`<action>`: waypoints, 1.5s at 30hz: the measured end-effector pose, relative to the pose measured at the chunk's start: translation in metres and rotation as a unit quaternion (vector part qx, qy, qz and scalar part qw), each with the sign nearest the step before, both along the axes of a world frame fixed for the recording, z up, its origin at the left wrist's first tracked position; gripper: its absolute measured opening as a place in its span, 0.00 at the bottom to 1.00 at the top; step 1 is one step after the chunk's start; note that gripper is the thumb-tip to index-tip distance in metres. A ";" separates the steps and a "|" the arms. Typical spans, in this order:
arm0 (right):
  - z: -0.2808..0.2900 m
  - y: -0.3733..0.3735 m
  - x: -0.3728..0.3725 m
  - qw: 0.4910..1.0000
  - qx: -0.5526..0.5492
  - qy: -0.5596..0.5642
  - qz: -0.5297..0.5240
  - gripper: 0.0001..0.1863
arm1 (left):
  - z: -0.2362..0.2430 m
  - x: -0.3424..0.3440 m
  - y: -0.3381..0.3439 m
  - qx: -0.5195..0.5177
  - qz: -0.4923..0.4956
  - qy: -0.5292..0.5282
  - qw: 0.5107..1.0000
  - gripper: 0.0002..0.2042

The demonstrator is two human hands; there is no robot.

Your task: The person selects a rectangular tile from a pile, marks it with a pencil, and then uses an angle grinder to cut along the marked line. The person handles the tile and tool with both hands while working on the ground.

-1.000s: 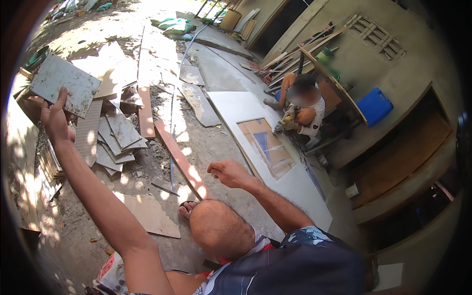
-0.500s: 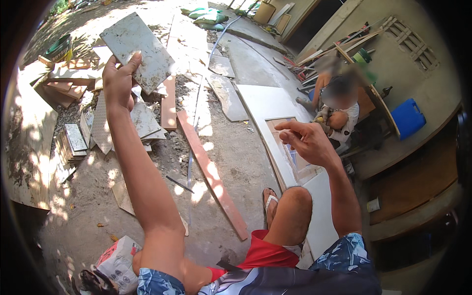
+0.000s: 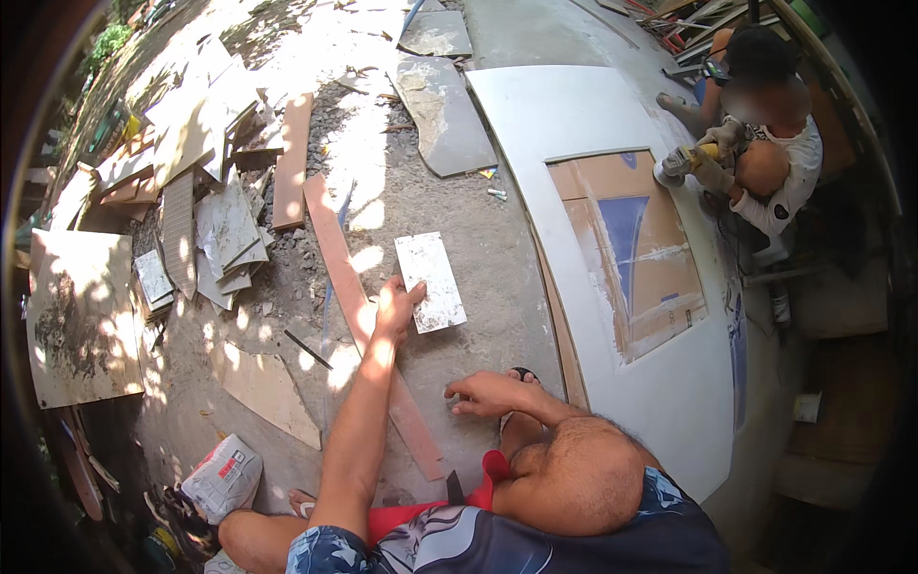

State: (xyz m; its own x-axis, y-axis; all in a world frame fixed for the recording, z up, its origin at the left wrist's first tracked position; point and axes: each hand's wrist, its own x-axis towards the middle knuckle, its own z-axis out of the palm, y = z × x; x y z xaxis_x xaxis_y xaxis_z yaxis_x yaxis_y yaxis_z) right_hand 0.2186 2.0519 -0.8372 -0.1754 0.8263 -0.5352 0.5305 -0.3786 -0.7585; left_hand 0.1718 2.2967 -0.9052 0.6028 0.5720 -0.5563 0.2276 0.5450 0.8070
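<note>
A small grey tile [image 3: 431, 281] is laid flat on the concrete ground [image 3: 478, 230], and its lower left edge is touched by the fingertips of the left hand [image 3: 394, 308]. The fingers are stretched out and loosely spread over that edge; nothing is clasped, the tile being pressed or steadied rather than gripped. Just left of these fingers, a long reddish plank [image 3: 359, 306] is crossed by the wrist and forearm.

The right hand [image 3: 483, 392] is set on the ground nearer the body, fingers slack and slightly curled, fingertips resting on the concrete with nothing held. It is kept apart from the tile, below and a little right of it.

Right of both hands a large white panel [image 3: 593, 124] is spread out, with a brown and blue cut-out area [image 3: 626, 239] in it. Beyond that, a second person is seated with a grinder [image 3: 674, 167] held against the panel. Far left of the fingers, a heap of broken tiles [image 3: 215, 230] is piled. A crumpled bag [image 3: 222, 476] is seen by the near leg.
</note>
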 end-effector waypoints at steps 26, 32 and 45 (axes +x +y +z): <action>-0.031 -0.054 -0.014 0.944 0.219 -0.088 -0.232 0.10 | 0.048 -0.046 0.046 0.403 -0.183 0.548 0.710 0.56; -0.032 -0.043 -0.020 0.944 0.199 -0.128 -0.231 0.16 | 0.008 -0.068 0.039 0.416 -0.051 0.495 0.761 0.48; -0.046 0.007 0.003 0.876 0.243 -0.279 -0.309 0.26 | 0.021 -0.002 0.030 0.469 0.007 0.398 0.788 0.48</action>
